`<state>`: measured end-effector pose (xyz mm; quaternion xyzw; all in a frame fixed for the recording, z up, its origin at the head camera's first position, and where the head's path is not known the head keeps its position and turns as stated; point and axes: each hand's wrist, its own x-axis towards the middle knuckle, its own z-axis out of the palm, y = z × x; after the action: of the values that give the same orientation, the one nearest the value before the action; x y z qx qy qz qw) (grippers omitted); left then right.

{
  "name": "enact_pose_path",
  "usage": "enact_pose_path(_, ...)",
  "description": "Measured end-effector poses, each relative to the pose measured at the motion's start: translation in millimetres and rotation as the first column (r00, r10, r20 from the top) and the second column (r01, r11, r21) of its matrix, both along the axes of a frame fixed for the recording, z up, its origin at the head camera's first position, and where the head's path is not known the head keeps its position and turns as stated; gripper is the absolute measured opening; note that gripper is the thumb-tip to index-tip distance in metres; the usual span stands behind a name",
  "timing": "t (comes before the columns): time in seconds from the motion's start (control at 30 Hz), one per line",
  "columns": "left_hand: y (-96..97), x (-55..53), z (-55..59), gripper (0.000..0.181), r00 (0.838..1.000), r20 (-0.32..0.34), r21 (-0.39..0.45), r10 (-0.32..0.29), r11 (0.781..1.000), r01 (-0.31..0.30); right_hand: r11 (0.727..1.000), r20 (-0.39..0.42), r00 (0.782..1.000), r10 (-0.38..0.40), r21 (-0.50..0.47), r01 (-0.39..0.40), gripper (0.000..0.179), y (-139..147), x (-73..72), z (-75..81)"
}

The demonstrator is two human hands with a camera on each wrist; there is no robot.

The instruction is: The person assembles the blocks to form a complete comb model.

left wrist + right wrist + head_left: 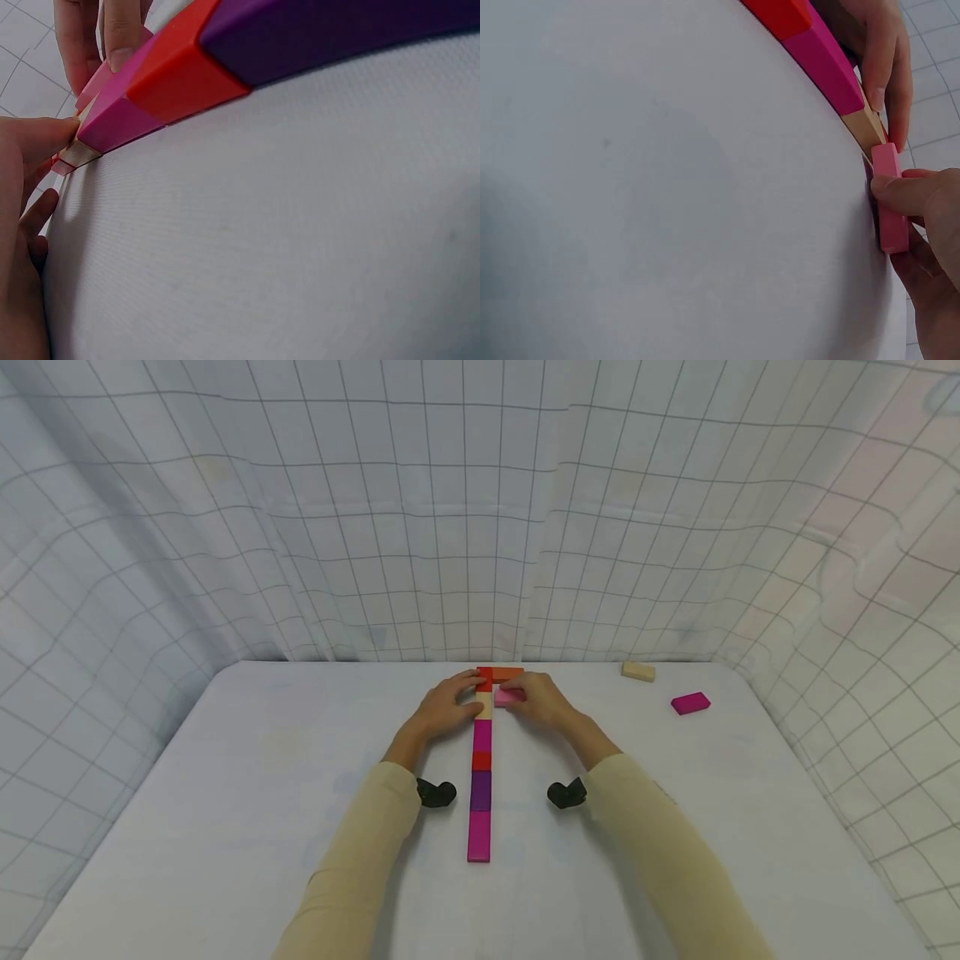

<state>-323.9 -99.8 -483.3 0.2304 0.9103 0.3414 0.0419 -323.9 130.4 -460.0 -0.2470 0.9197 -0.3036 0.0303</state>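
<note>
A row of coloured blocks runs away from me along the table's middle. My left hand (446, 706) is at its far end, thumb touching the natural wood block (483, 706) and fingers reaching the far red block (485, 680). My right hand (546, 700) pinches a light pink block (889, 214) between thumb and fingers, just right of the wood block. Beyond it, an orange block (508, 675) lies crosswise against the red one. Nearer in the row are a magenta block (482, 736), a second red block (482, 762), a purple block (481, 791) and a front magenta block (479, 837).
A loose natural wood block (638, 672) and a magenta block (690, 703) lie at the far right of the white table (300, 827). White gridded curtain (480, 527) hangs right behind the table's far edge and along both sides.
</note>
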Motion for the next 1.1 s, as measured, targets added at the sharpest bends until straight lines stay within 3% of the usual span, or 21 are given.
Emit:
enact_pose_path(0.3, 0.8, 0.6, 2.2, 0.057, 1.0, -0.014, 0.004, -0.006, 1.0, 0.006, 0.999, -0.039, 0.999, -0.034, 0.024, 0.035, 0.033, -7.4, -2.0, -2.9)
enact_pose_path(1.1, 1.1, 2.8, 2.6, 0.057, 1.0, 0.003, 0.004, 0.003, 1.0, -0.003, 0.999, -0.024, 0.998, -0.05, 0.019, 0.051, 0.032, -9.6, -3.9, -7.0)
